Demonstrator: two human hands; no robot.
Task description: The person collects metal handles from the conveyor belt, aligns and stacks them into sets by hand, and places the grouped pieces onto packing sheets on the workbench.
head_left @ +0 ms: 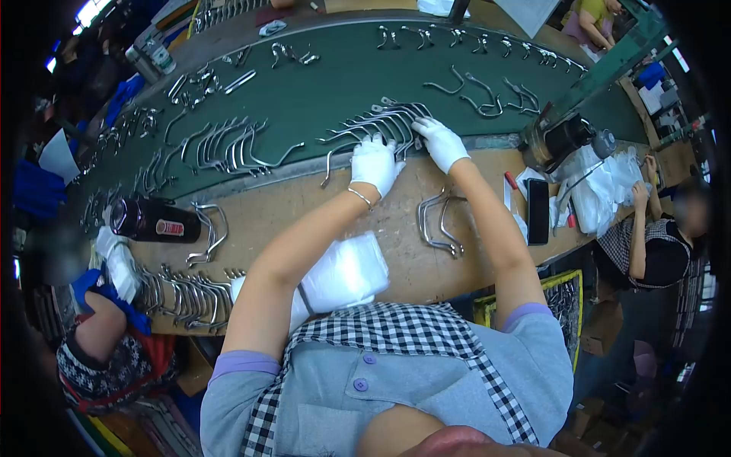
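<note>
A row of bent chrome rods (364, 128) with flattened ends lies nested at the near edge of the green surface. My left hand (374, 165), in a white glove, has its fingers curled over the near side of this row. The white-gloved right hand (442, 143) grips the row at its right end, fingertips close together. My palms hide part of the rods. On the bench between my forearms lies a pair of bent rods (439, 225). To the left, another row of bent rods (228, 145) rests on the green surface (320, 91).
A dark thermos (156, 219) lies by more rods (186, 297) at left. White plastic bags (350, 270) sit before me. At right are a phone (537, 212), a red-handled tool (510, 180), a green metal post (601, 65) and a co-worker (647, 244). Another person (114, 335) sits at left.
</note>
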